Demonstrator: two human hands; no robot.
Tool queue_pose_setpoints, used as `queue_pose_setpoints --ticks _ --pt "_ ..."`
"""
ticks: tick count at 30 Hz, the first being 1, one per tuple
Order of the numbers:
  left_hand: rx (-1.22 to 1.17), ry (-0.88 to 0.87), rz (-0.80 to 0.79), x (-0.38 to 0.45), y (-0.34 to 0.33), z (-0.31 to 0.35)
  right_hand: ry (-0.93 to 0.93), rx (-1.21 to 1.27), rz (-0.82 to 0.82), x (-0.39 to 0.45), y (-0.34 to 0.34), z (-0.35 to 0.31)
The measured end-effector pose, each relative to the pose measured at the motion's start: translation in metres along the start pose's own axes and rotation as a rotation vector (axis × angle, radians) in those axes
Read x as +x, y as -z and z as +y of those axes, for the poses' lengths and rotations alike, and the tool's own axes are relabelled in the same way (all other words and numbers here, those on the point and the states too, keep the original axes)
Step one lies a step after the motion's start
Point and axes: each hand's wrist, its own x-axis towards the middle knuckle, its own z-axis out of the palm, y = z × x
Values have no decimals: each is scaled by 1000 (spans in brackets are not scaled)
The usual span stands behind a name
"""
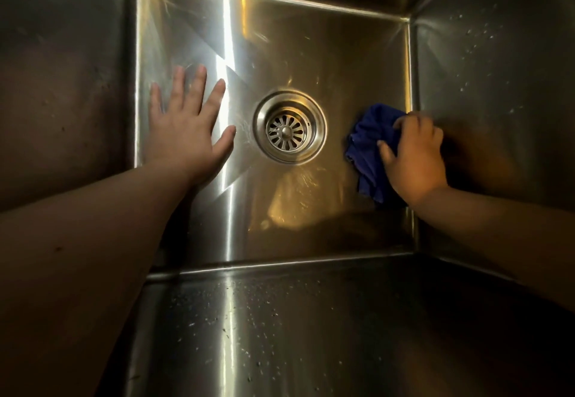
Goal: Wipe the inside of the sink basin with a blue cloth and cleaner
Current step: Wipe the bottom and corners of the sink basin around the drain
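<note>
The near wall of the steel sink basin (280, 334) fills the bottom of the view, dotted with small droplets and specks and crossed by a bright vertical streak of reflected light. Two bare forearms reach down over it into the basin, one from each lower corner.

On the basin floor, the left hand (186, 126) lies flat with its fingers spread wide, palm down on the metal, holding nothing. It sits close to the left wall, and its thumb points toward the drain (289, 127) without touching the rim. The drain is a round steel strainer with a ring of slots and a small centre knob, set roughly in the middle of the floor, between the two hands.

To the right of the drain, the right hand (413, 154) presses down on the bunched blue cloth (370, 144), fingers curled over its top and the thumb laid across its folds. The cloth rests on the floor just beside the seam where the floor meets the right wall; part of it is hidden under the hand, and a loose tail trails back toward the wrist. Cloth and drain rim lie near each other but apart.

The right wall carries scattered water drops. Farther off, the back wall rises dark above a bright seam. No cleaner container shows.
</note>
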Motion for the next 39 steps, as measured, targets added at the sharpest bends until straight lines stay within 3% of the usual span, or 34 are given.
queue_pose_setpoints --ticks 13,19,23,32,39 --pt "-10 11 -8 2 -1 0 -81 289 194 116 -6 -83" --pt "11 12 -10 2 -1 1 330 152 -57 94 -15 -140" --pt "8 -2 -36 3 1 0 619 103 -62 55 -28 -156" --pt "-132 66 -1 3 6 -1 651 57 -67 54 -24 -158" --pt "-66 27 -39 5 1 -4 900 32 -216 -4 -19 -125"
